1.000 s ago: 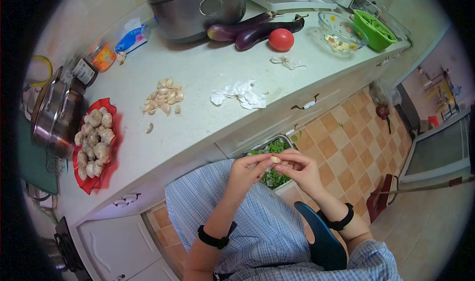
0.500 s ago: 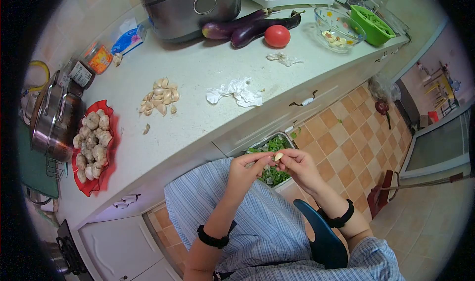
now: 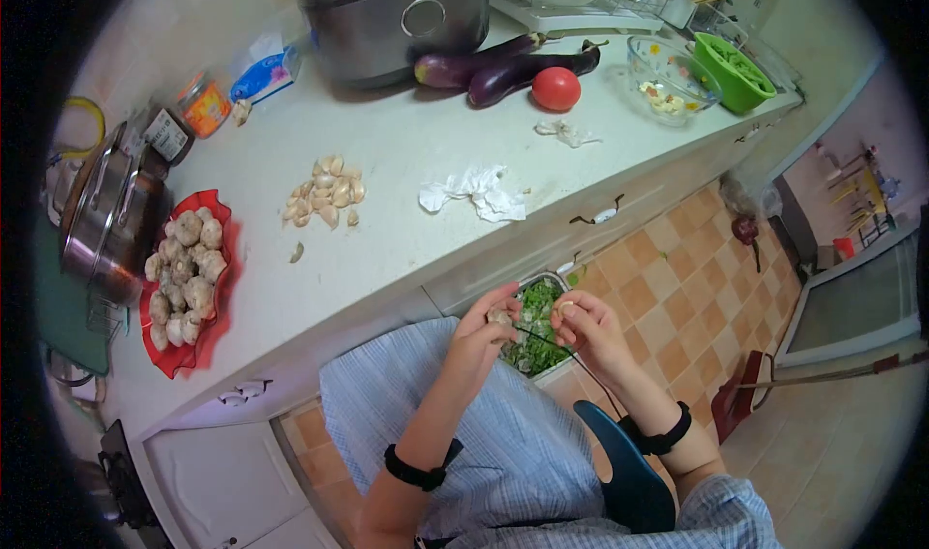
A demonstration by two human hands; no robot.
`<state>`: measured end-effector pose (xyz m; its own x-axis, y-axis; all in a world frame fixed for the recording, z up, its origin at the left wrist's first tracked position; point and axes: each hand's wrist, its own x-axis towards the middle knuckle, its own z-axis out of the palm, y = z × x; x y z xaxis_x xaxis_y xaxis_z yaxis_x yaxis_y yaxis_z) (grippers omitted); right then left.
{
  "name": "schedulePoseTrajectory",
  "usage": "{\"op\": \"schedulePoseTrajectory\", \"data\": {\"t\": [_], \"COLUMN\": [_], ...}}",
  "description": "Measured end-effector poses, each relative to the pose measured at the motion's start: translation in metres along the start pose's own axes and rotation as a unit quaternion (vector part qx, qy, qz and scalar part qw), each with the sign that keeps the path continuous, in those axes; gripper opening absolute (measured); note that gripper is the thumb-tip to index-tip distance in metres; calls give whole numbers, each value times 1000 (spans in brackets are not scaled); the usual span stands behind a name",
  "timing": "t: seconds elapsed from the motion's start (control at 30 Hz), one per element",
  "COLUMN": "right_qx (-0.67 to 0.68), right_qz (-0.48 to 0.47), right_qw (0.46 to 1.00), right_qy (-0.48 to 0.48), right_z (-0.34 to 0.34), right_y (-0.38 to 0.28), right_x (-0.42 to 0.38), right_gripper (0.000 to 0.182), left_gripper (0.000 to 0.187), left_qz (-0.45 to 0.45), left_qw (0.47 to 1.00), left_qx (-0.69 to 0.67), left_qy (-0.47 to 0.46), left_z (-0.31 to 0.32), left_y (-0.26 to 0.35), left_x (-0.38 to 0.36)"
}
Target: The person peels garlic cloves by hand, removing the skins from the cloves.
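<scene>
Over the container of chopped greens [image 3: 545,309], my left hand [image 3: 472,341] holds a pale brownish bit of garlic skin [image 3: 497,315] between thumb and fingers. A short distance to its right, my right hand [image 3: 593,334] pinches a garlic clove [image 3: 564,308], mostly covered by the fingertips. A thin dark cord [image 3: 542,337] runs between the two hands towards the right wrist. On the counter lie a pile of unpeeled garlic cloves [image 3: 326,191] and one lone clove [image 3: 297,252]. Whole garlic bulbs [image 3: 184,276] fill a red wavy-edged dish [image 3: 224,222].
Crumpled white tissue [image 3: 474,193], garlic skins [image 3: 568,133], a tomato [image 3: 556,89], eggplants [image 3: 532,73] and a rice cooker [image 3: 392,31] are on the counter. A glass bowl [image 3: 674,85] with peeled cloves stands beside a green basket [image 3: 733,73]. A pot [image 3: 111,220] is at left.
My hands, together at the clove before, have moved apart. The right hand has drawn away with the clove, and the left has shifted slightly, showing garlic skin in its fingers.
</scene>
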<state>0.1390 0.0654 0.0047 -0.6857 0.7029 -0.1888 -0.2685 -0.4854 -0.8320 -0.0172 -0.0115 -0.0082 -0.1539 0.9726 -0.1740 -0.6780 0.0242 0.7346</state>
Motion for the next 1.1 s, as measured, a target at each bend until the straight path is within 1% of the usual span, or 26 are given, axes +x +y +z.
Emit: {"op": "schedulePoseTrajectory", "data": {"t": [0.07, 0.1, 0.13, 0.2, 0.23, 0.3, 0.37, 0.43, 0.47, 0.53, 0.57, 0.63, 0.67, 0.7, 0.73, 0.77, 0.87, 0.9, 0.97, 1.03, 1.1], "right_qx": [-59, -89, -92, -167, -218, -207, -192, -228, -229, -213, -214, -273, -274, -295, -315, -361, -442, -454, -497, -489, -554], "right_qz": [-32, -37, -42, -36, -40, -45, -48, -36, -35, -30, -30, -15, -16, -16, -18, -34, -144, -190, -265, -334, -346], "right_qw": [998, 994, 993, 984, 974, 976, 979, 968, 967, 959, 958, 927, 927, 914, 900, 885, 835, 816, 771, 752, 690], "right_qy": [17, 54, 57, 46, 45, 43, 39, 102, 104, 187, 187, 256, 255, 278, 301, 293, 295, 302, 298, 289, 312], "right_z": [-2, 1, 2, 1, -2, -14, -32, -56, -66, -85, -93, -108, -113, -121, -130, -142, -146, -141, -123, -114, -100], "right_y": [-1, -4, -8, -18, -21, -21, -19, -23, -25, -28, -30, -35, -37, -37, -38, -41, -78, -97, -144, -188, -228], "right_x": [-1, -2, -6, -14, -19, -31, -46, -69, -81, -106, -119, -139, -144, -146, -148, -143, -99, -78, -39, 4, 42], "right_gripper": [16, 18, 18, 21, 23, 24, 24, 25, 25, 25, 25, 25, 25, 25, 26, 26, 26, 27, 27, 29, 30], "left_gripper": [39, 39, 38, 38, 33, 29, 29, 29, 31, 30, 29, 28, 27, 27, 24, 22, 23, 23, 31, 34, 38], "left_qz": [11, 13, 11, 10, 3, -4, -38, -42, -46, -53, -57, -61, -67, -65, -52, -38, -24, -19, -21, 0, 21], "left_qw": [999, 999, 999, 999, 1000, 1000, 999, 998, 997, 997, 996, 996, 995, 995, 997, 998, 998, 998, 998, 996, 995], "left_qx": [44, 43, 40, 36, 9, -18, 10, 35, 59, 58, 59, 63, 68, 68, 38, 7, -17, -11, 56, 73, 89], "left_qy": [24, 18, 23, 21, 15, 5, -27, -27, -25, -25, -25, -28, -32, -33, -39, -46, -63, -64, -31, -45, -50], "left_z": [4, 5, 5, 6, 7, 5, 1, 0, 2, 7, 9, 12, 14, 16, 19, 21, 22, 22, 22, 18, 15], "left_y": [-3, -4, -5, -5, -4, -2, 2, 6, 7, 10, 11, 10, 9, 8, 6, 5, 5, 8, 13, 15, 21], "left_x": [0, 0, 0, 1, 0, -2, -5, -8, -10, -13, -14, -14, -15, -15, -15, -15, -14, -15, -17, -17, -18]}}
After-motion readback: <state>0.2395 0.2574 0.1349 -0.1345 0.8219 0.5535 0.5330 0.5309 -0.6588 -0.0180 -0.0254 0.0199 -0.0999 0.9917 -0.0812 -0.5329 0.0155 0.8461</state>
